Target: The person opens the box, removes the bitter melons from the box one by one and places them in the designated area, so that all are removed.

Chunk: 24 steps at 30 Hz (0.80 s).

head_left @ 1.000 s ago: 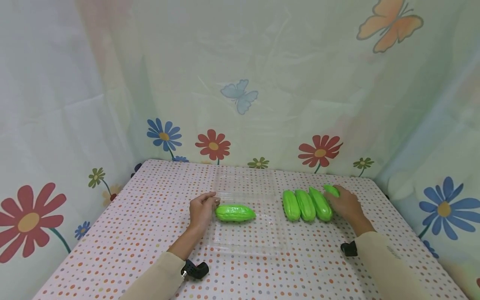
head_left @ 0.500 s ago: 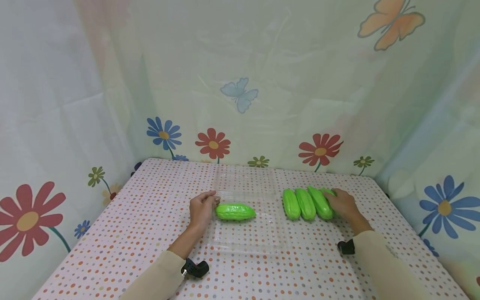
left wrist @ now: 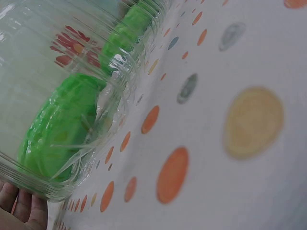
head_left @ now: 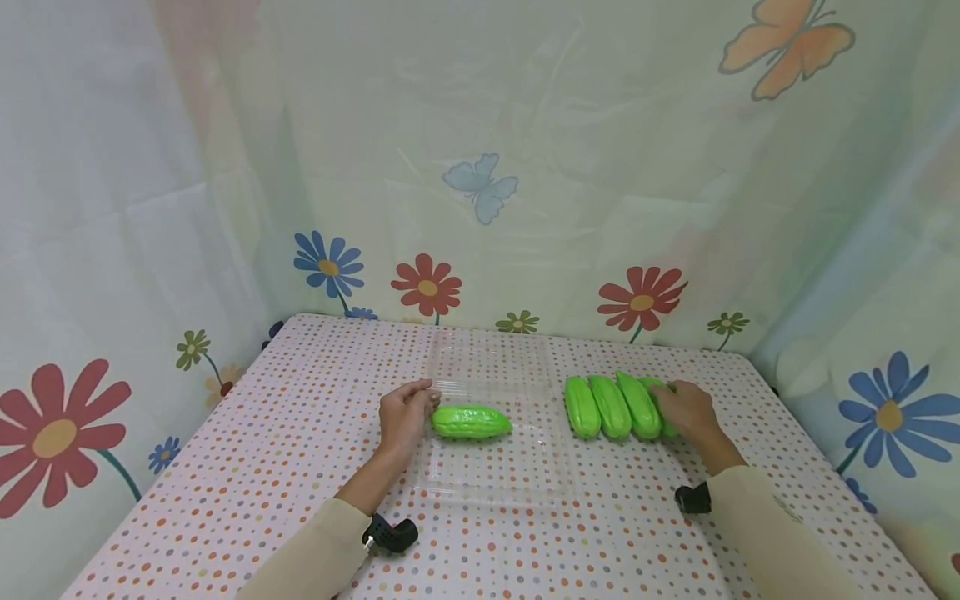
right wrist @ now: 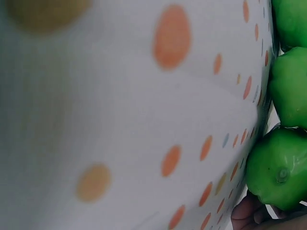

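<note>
On the left side of a clear plastic box (head_left: 491,492), my left hand (head_left: 401,421) grips the wall with curled fingers (left wrist: 23,208). One bright green ridged bitter melon (head_left: 471,422) lies crosswise inside the box, its tip pointing right; it shows through the clear wall in the left wrist view. To the right, several more bitter melons (head_left: 611,408) lie side by side in a row. My right hand (head_left: 688,410) holds the row's rightmost bitter melon (head_left: 670,427), partly hiding it. In the right wrist view, my fingers (right wrist: 245,211) are against the lowest green melon (right wrist: 278,167).
The box's clear lid (head_left: 491,354) is folded back behind it. A dotted cloth covers the table (head_left: 262,467). Printed curtains (head_left: 480,275) stand close behind and on both sides. A black wrist camera (head_left: 392,535) sits on the left sleeve, another (head_left: 693,498) on the right.
My right hand has brought its bitter melon down and nearer to me, beside the row. The left hand and the melon in the box have stayed in place.
</note>
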### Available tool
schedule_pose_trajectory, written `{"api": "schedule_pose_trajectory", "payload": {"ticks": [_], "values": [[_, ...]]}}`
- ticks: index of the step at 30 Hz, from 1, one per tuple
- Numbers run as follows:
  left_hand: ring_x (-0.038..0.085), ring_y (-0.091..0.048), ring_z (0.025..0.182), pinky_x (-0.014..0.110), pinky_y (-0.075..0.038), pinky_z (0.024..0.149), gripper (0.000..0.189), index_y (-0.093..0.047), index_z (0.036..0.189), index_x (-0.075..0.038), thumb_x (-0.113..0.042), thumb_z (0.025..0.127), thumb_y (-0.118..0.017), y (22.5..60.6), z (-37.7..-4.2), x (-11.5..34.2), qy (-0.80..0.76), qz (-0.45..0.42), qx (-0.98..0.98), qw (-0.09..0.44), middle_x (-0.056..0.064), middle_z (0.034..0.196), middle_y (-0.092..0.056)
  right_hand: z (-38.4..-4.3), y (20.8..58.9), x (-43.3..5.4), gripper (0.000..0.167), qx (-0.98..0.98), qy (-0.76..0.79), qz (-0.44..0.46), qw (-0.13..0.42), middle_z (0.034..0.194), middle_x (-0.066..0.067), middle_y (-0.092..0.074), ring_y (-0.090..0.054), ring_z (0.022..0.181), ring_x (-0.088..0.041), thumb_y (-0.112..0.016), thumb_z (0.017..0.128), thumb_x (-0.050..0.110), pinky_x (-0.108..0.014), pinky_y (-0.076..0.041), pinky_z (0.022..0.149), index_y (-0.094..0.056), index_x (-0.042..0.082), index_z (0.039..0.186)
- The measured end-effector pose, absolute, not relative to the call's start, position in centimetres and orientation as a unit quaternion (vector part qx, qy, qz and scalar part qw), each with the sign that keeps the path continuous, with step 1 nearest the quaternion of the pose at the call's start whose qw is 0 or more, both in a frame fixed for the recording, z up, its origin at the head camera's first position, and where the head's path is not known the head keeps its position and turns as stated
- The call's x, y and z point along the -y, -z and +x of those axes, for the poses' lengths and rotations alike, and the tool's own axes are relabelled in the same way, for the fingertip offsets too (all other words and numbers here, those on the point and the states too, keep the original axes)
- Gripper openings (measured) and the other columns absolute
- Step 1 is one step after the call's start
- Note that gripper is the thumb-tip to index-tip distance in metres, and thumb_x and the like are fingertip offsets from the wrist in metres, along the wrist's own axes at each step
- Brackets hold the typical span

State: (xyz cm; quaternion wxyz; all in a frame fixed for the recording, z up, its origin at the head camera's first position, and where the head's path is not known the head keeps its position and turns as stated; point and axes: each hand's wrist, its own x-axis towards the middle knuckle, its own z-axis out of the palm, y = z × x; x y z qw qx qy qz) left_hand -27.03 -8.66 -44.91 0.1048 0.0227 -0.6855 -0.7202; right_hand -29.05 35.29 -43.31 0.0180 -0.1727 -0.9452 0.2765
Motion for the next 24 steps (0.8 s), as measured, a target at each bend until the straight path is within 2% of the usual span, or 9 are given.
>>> {"api": "schedule_pose_trajectory", "payload": {"ticks": [3, 6, 13, 17, 19, 21, 24], "values": [[0.033, -0.072, 0.102, 0.021, -0.059, 0.078, 0.033, -0.066, 0.125, 0.008, -0.005, 0.096, -0.057, 44.9, -27.1, 8.7, 0.721, 0.023, 0.685, 0.102, 0.024, 0.110, -0.073, -29.0, 43.3, -35.2, 0.070, 0.943, -0.282, -0.177, 0.017, 0.145, -0.040, -0.039, -0.040, 0.132, -0.056, -0.033, 0.106, 0.041, -0.065, -0.039, 0.108, -0.036, -0.017, 0.145], [0.033, -0.072, 0.102, 0.021, -0.059, 0.078, 0.033, -0.065, 0.126, 0.007, -0.005, 0.097, -0.057, 44.9, -27.0, 8.7, 0.722, 0.021, 0.684, 0.100, 0.023, 0.111, -0.073, -28.8, 43.3, -35.1, 0.072, 0.940, -0.291, -0.180, 0.018, 0.148, -0.039, -0.036, -0.037, 0.134, -0.056, -0.032, 0.106, 0.044, -0.066, -0.036, 0.109, -0.033, -0.015, 0.147], [0.033, -0.072, 0.101, 0.040, -0.059, 0.091, 0.030, -0.065, 0.124, 0.009, -0.001, 0.097, -0.054, 41.4, -24.4, 8.5, 0.718, 0.020, 0.691, 0.083, 0.028, 0.114, -0.071, -28.6, 43.3, -35.0, 0.076, 0.937, -0.298, -0.177, 0.032, 0.150, -0.039, -0.034, -0.036, 0.135, -0.056, -0.029, 0.105, 0.048, -0.066, -0.036, 0.109, -0.030, -0.013, 0.149], [0.024, -0.073, 0.096, 0.037, -0.060, 0.089, 0.030, -0.066, 0.124, 0.008, -0.001, 0.097, -0.055, 41.2, -24.3, 8.5, 0.716, 0.023, 0.693, 0.083, 0.028, 0.114, -0.071, -28.6, 43.3, -35.0, 0.073, 0.938, -0.295, -0.173, 0.057, 0.143, -0.039, -0.041, -0.043, 0.129, -0.054, -0.032, 0.106, 0.046, -0.065, -0.041, 0.104, -0.032, -0.014, 0.148], [0.026, -0.073, 0.098, 0.036, -0.060, 0.089, 0.030, -0.066, 0.124, 0.008, 0.000, 0.097, -0.055, 41.2, -24.3, 8.5, 0.717, 0.023, 0.691, 0.083, 0.028, 0.114, -0.071, -28.6, 43.2, -34.9, 0.072, 0.938, -0.293, -0.169, 0.076, 0.138, -0.039, -0.045, -0.047, 0.124, -0.053, -0.034, 0.106, 0.044, -0.064, -0.043, 0.100, -0.034, -0.015, 0.147], [0.034, -0.071, 0.103, 0.037, -0.060, 0.090, 0.031, -0.065, 0.124, 0.009, 0.000, 0.097, -0.054, 41.2, -24.3, 8.5, 0.720, 0.022, 0.689, 0.083, 0.029, 0.115, -0.070, -28.7, 43.1, -34.8, 0.070, 0.938, -0.290, -0.164, 0.093, 0.133, -0.038, -0.049, -0.050, 0.120, -0.052, -0.036, 0.107, 0.043, -0.063, -0.045, 0.097, -0.036, -0.015, 0.146], [0.043, -0.067, 0.111, 0.038, -0.059, 0.092, 0.031, -0.065, 0.124, 0.010, 0.000, 0.097, -0.054, 41.3, -24.4, 8.5, 0.724, 0.021, 0.685, 0.084, 0.031, 0.116, -0.069, -28.7, 42.8, -34.6, 0.070, 0.940, -0.283, -0.156, 0.108, 0.134, -0.038, -0.049, -0.049, 0.122, -0.052, -0.037, 0.106, 0.044, -0.063, -0.044, 0.098, -0.039, -0.015, 0.145]]}}
